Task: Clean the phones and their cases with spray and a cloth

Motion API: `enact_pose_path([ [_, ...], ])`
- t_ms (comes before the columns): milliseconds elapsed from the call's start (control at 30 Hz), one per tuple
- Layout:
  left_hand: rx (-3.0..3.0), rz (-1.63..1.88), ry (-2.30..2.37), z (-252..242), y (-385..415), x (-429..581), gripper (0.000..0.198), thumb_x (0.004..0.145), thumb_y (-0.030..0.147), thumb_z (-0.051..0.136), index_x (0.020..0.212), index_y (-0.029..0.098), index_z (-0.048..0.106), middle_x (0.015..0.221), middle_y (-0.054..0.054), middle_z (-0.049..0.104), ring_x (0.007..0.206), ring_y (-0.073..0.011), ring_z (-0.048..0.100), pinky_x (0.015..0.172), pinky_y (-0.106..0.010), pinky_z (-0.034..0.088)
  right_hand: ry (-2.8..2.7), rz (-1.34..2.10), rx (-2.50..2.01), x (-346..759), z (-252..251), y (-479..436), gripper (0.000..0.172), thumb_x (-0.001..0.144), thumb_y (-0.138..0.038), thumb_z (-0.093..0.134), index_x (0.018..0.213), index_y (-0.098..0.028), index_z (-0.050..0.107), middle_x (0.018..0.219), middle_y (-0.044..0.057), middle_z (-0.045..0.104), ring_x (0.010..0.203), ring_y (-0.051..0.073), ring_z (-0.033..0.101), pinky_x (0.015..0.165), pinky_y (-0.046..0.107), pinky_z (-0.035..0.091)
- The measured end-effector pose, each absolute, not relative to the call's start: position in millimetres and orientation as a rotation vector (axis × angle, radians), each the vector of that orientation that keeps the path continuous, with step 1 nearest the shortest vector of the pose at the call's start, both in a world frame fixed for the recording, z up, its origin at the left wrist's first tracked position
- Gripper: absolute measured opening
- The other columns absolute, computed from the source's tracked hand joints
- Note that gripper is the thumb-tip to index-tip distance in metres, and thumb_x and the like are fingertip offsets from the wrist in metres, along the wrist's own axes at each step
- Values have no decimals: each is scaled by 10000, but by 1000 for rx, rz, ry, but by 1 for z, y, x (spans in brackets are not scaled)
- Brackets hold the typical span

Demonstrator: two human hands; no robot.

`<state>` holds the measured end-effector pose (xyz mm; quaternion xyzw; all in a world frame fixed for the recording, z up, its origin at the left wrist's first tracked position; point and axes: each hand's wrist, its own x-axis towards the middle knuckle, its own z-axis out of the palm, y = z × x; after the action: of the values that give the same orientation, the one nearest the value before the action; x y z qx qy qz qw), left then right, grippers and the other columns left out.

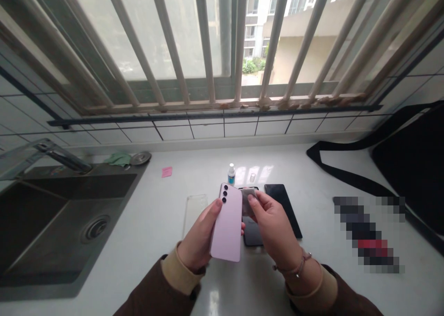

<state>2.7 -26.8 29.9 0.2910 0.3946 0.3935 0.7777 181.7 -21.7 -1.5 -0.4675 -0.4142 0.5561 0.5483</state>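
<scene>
My left hand (199, 237) is wrapped round a pale pink phone (227, 228), its back with three camera lenses facing me. My right hand (272, 219) pinches a grey cloth (248, 202) against the phone's upper right edge. Below that hand lie a dark grey phone-shaped item (253, 235), partly covered, and a black phone (286, 209) on the counter. A clear phone case (195, 209) rests behind my left hand. Just beyond the pink phone stands a small white bottle with a blue label (231, 174), and near it a small clear cap (252, 177).
A steel sink (114, 205) with a faucet (65, 158) is on the left. A green cloth (118, 159) and a drain strainer (140, 158) sit at its back edge. A pink paper note (167, 171) lies on the white counter (156, 242). At right are a black bag (412, 154) and a blurred-out item (367, 235).
</scene>
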Motion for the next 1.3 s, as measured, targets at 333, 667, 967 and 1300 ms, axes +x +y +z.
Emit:
enact_pose_path([
  [333, 734, 983, 906, 23, -20, 7, 570, 936, 648, 717, 1237, 178, 600, 917, -79, 755, 750, -189, 737, 667, -262, 575, -933, 1573, -990, 173, -9, -24, 371, 979, -482, 717, 1214, -201, 779, 1033, 81, 799, 827, 194, 746, 829, 361, 624],
  [667, 572, 956, 939, 21, -19, 3, 593, 950, 666, 678, 1231, 147, 632, 856, -108, 760, 705, -215, 745, 625, -279, 589, -942, 1552, -1104, 179, -6, -22, 382, 924, -487, 751, 1137, -174, 805, 962, 90, 806, 806, 216, 736, 790, 364, 595],
  [967, 595, 800, 847, 26, -23, 4, 590, 981, 618, 662, 1332, 153, 570, 1048, -178, 769, 785, -214, 750, 739, -320, 610, -1080, 886, -1392, 196, 4, -21, 416, 1005, -533, 626, 1214, -211, 788, 1099, 93, 822, 971, 278, 751, 850, 397, 594],
  [1300, 979, 710, 804, 13, -25, 3, 715, 933, 507, 785, 1506, 217, 469, 1000, -80, 703, 883, -204, 696, 805, -303, 541, -1587, 751, -1187, 183, 4, -33, 368, 1073, -266, 536, 1396, -293, 711, 1357, 61, 764, 1189, 265, 768, 1039, 422, 626],
])
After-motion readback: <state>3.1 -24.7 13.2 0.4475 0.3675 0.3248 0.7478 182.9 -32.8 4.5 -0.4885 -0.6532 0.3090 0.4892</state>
